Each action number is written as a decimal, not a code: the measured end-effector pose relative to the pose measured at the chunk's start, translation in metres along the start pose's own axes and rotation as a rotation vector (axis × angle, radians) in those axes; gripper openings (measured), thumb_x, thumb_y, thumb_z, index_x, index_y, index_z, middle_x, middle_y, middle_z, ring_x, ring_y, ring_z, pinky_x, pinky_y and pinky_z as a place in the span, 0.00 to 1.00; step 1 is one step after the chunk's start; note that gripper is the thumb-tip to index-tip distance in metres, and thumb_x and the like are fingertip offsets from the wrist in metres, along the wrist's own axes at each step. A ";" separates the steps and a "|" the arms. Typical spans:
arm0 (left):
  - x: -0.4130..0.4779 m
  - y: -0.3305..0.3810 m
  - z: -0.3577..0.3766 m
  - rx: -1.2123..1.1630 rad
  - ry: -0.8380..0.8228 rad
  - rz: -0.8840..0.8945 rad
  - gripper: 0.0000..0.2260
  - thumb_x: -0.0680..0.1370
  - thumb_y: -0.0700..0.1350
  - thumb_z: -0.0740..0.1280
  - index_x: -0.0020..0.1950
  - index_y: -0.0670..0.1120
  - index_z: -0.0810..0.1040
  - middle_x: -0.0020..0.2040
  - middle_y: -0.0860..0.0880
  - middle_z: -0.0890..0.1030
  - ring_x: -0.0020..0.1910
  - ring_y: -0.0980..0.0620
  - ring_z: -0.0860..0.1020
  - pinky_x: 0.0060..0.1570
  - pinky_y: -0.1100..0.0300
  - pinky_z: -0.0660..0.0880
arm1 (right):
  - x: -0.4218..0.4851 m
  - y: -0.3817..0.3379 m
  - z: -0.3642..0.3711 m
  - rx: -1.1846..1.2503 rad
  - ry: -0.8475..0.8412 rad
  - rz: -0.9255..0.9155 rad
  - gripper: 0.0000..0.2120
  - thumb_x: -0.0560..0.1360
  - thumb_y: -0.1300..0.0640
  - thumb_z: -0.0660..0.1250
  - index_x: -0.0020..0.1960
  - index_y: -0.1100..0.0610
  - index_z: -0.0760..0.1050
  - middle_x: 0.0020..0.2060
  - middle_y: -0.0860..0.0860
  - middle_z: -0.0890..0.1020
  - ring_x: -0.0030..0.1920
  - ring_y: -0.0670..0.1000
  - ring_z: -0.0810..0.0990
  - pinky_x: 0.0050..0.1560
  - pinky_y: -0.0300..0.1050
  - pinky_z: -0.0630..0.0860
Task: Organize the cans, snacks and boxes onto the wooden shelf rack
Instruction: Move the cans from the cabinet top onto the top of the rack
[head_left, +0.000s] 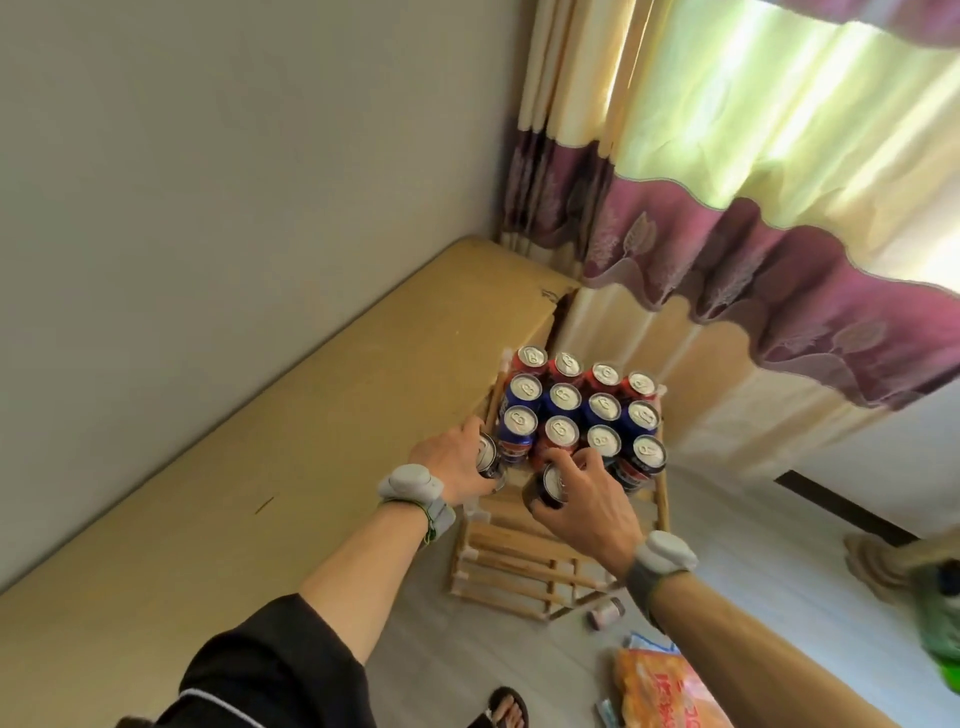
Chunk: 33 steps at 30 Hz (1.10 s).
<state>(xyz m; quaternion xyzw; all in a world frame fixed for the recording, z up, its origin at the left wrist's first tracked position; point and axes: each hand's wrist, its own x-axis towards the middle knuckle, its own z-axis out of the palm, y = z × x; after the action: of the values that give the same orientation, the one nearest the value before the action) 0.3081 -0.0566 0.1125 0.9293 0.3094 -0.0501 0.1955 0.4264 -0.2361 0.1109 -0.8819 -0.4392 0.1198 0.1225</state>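
With the left hand (457, 465) wrapped around 1 can (488, 457) and the right hand (582, 493) gripping another (545, 486), both just before the 12 cans (582, 410) packed atop the rack (524, 566), a careless nudge could topple those neighbours.

Bright daylight through curtain (753, 130), wide-angle edge distortion, soft blur.

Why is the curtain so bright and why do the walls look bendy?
Head view: sunlight shines through the curtain, washing its pale part out to a glow; the wide-angle lens bends the wall and tilts the room; can tops catch small glints; the snack bag near the bottom edge looks soft and smeared.
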 end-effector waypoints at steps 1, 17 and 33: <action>0.001 0.002 0.004 -0.009 -0.006 -0.004 0.32 0.70 0.65 0.70 0.66 0.50 0.65 0.58 0.49 0.79 0.51 0.44 0.80 0.45 0.52 0.79 | 0.000 0.003 0.001 -0.009 -0.002 0.002 0.31 0.72 0.38 0.69 0.70 0.45 0.64 0.58 0.52 0.70 0.49 0.52 0.78 0.48 0.45 0.80; 0.028 0.027 0.070 -0.043 -0.022 -0.146 0.30 0.72 0.61 0.71 0.65 0.48 0.64 0.61 0.47 0.76 0.51 0.41 0.80 0.43 0.52 0.76 | 0.027 0.037 0.051 0.153 0.034 0.129 0.30 0.70 0.45 0.75 0.61 0.52 0.62 0.53 0.51 0.73 0.48 0.54 0.78 0.47 0.48 0.79; 0.038 0.020 0.069 -0.145 -0.105 -0.110 0.34 0.71 0.59 0.73 0.70 0.50 0.62 0.64 0.45 0.74 0.56 0.38 0.79 0.50 0.50 0.76 | 0.036 0.030 0.052 0.147 0.015 0.132 0.34 0.73 0.44 0.73 0.70 0.53 0.61 0.61 0.54 0.74 0.59 0.58 0.77 0.57 0.51 0.78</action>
<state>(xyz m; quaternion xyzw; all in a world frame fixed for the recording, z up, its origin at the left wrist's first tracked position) 0.3524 -0.0773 0.0477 0.8904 0.3519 -0.0868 0.2753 0.4528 -0.2188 0.0483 -0.8984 -0.3690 0.1532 0.1821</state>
